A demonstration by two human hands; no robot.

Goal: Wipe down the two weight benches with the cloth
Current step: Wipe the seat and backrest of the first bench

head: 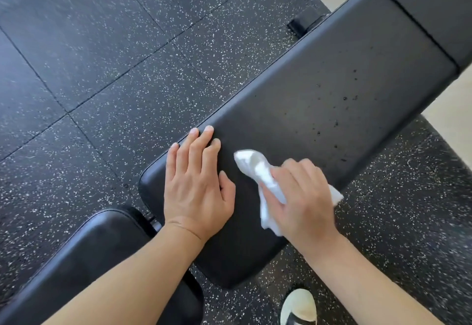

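There were two bare hands: the left hand [196,184] lay flat, the right hand [301,197] had its grip closed on the one white cloth [258,168]. Three black pads showed: one [319,110] under the grip, one [89,255] left of it, one [439,5] beyond. One shoe [300,306] showed below.

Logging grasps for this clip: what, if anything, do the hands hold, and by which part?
The right hand holds the white cloth bunched around its middle, both ends sticking out. The left hand holds nothing; it lies flat on the bench pad.

A gym: speckled rubber floor tiles [107,51], black padded weight bench [332,81].
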